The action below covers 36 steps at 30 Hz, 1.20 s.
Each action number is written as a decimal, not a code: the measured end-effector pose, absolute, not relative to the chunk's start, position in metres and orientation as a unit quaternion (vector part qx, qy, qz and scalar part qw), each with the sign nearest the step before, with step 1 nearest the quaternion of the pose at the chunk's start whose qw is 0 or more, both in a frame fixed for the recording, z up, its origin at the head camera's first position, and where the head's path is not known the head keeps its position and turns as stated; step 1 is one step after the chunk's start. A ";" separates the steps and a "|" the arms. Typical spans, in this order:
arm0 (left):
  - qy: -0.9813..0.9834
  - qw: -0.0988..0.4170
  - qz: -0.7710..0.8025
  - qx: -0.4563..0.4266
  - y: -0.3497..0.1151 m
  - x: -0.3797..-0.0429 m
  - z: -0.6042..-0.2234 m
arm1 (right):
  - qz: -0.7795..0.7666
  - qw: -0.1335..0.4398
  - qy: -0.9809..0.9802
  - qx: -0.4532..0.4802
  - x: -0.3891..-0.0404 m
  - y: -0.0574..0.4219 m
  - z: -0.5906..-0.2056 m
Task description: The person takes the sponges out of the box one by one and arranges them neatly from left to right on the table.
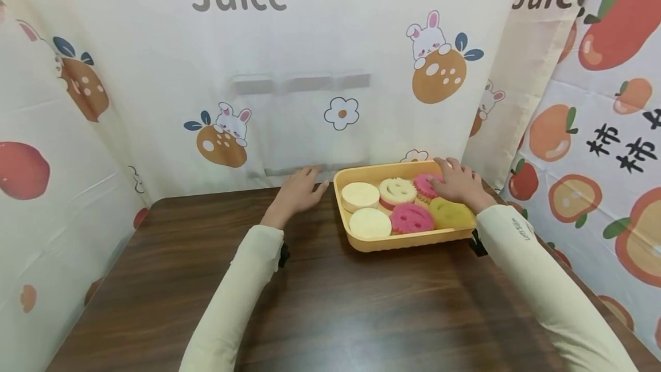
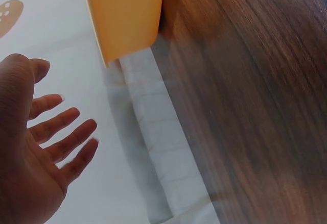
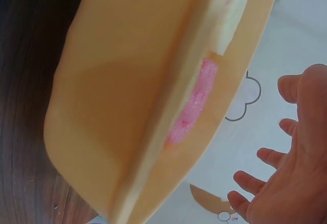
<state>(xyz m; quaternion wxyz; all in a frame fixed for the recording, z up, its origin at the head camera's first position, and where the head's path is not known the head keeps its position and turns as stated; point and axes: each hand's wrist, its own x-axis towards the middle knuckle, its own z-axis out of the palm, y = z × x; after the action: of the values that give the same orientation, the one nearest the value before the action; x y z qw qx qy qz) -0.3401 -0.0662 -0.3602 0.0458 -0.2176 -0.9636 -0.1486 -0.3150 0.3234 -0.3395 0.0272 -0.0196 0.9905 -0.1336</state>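
Observation:
A yellow-orange plastic tray point(image 1: 413, 240) stands at the back of the table, holding several round, sponge-like pieces. On its left are two plain cream discs, one behind point(image 1: 360, 196) and one in front point(image 1: 370, 223). Beside them sit a cream smiley disc point(image 1: 397, 191) and a pink smiley disc point(image 1: 411, 218). A second pink piece point(image 1: 426, 185) and a yellow piece point(image 1: 449, 213) are partly covered by my right hand point(image 1: 461, 183), which hovers over the tray's right end with loose, spread fingers. My left hand point(image 1: 298, 193), fingers extended, is just left of the tray, apart from it.
The dark wooden table point(image 1: 320, 303) reaches toward me. A white printed cloth point(image 1: 310, 45) hangs behind it, close to the tray's back rim. More cloth with fruit prints point(image 1: 594, 131) borders the right side, near my right arm.

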 end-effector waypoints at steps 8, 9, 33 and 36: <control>-0.958 0.031 -0.152 -0.241 -0.056 -0.349 -0.366 | -0.134 0.038 0.990 -0.015 -0.313 0.344 -0.352; -0.958 0.030 -0.146 -0.244 -0.054 -0.349 -0.368 | -0.134 0.041 0.990 -0.014 -0.312 0.347 -0.354; -0.949 0.050 -0.177 -0.257 -0.040 -0.349 -0.378 | -0.146 0.053 0.988 -0.012 -0.308 0.367 -0.383; -0.946 0.055 -0.191 -0.256 -0.038 -0.353 -0.379 | -0.146 0.060 0.987 -0.014 -0.310 0.372 -0.381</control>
<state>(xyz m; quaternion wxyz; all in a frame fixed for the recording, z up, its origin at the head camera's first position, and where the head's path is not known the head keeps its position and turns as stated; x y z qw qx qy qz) -0.3526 -0.0375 -0.3786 0.0550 -0.2557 -0.9462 -0.1906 -0.3100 0.3719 -0.3812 0.0604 -0.0136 0.9873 -0.1465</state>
